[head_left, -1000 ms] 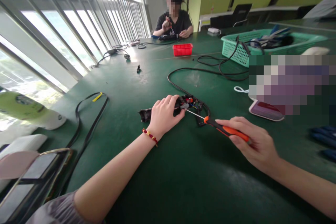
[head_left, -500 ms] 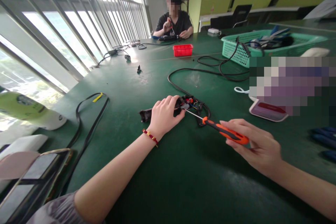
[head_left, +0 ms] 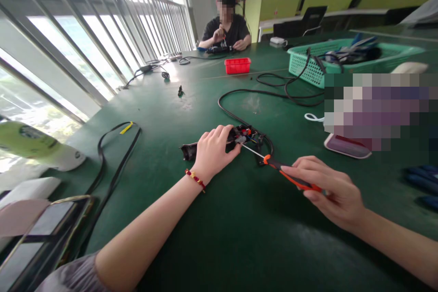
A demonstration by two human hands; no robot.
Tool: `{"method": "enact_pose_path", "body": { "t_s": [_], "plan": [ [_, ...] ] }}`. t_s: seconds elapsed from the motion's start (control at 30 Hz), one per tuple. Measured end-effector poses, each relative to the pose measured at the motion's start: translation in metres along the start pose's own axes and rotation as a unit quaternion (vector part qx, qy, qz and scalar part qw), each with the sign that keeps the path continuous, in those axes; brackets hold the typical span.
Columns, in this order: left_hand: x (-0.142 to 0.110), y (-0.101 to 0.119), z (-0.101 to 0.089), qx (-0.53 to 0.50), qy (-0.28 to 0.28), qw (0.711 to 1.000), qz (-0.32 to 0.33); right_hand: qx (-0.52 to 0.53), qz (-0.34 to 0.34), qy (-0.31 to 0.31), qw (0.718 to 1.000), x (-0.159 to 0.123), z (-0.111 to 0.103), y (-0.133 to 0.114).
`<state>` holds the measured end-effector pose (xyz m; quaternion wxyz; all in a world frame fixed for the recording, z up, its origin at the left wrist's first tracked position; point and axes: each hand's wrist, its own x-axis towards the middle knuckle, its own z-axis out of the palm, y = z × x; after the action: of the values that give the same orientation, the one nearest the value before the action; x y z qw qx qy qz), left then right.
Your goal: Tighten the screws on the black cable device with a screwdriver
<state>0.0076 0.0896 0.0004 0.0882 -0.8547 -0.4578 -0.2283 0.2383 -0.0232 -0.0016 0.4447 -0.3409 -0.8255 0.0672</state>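
My left hand (head_left: 215, 149) is wrapped over a black elongated device (head_left: 190, 151) lying on the green table, pinning it down. At the device's right end its inside is exposed, with a grey part, a red part and thin coloured wires (head_left: 253, 135). My right hand (head_left: 333, 191) grips an orange and black screwdriver (head_left: 290, 174) by its handle. The screwdriver's shaft slants up and left, its tip at the grey part beside my left thumb. Whether the tip sits in a screw cannot be seen. A black cable (head_left: 236, 118) curves away from the device's right end.
Farther back stand a red tray (head_left: 237, 66) and a green basket (head_left: 306, 70) of tools. Across the table, a person (head_left: 226, 32) works on a similar device. A black strap (head_left: 116, 178), a phone (head_left: 44, 228) and a green-white bottle (head_left: 37, 143) lie left. A small black part (head_left: 180, 91) lies ahead.
My right hand's fingers have shifted along the screwdriver handle, and the handle has turned. My left hand and the device stay in place.
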Motion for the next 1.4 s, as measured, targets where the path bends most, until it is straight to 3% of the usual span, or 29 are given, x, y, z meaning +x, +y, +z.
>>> {"method": "enact_pose_path", "body": {
  "t_s": [0.23,0.57,0.9,1.17,1.4],
  "plan": [
    [0.000,0.000,-0.001,0.000,-0.003,1.000,-0.004,-0.027,0.062,0.105,0.992,-0.008,0.007,-0.002],
    [0.000,0.001,-0.002,0.002,0.000,1.000,-0.002,-0.037,-0.036,0.035,0.998,0.004,0.004,-0.012],
    [0.000,0.001,-0.002,0.004,-0.001,1.000,-0.007,-0.006,-0.051,0.014,0.999,0.004,0.000,-0.007],
    [0.000,0.001,-0.003,-0.005,-0.006,1.000,-0.009,0.014,0.055,0.121,0.991,-0.015,0.010,-0.002],
    [0.000,0.001,-0.003,-0.005,-0.006,1.000,-0.007,0.004,0.075,0.090,0.993,-0.007,0.006,-0.006]
  ]
}}
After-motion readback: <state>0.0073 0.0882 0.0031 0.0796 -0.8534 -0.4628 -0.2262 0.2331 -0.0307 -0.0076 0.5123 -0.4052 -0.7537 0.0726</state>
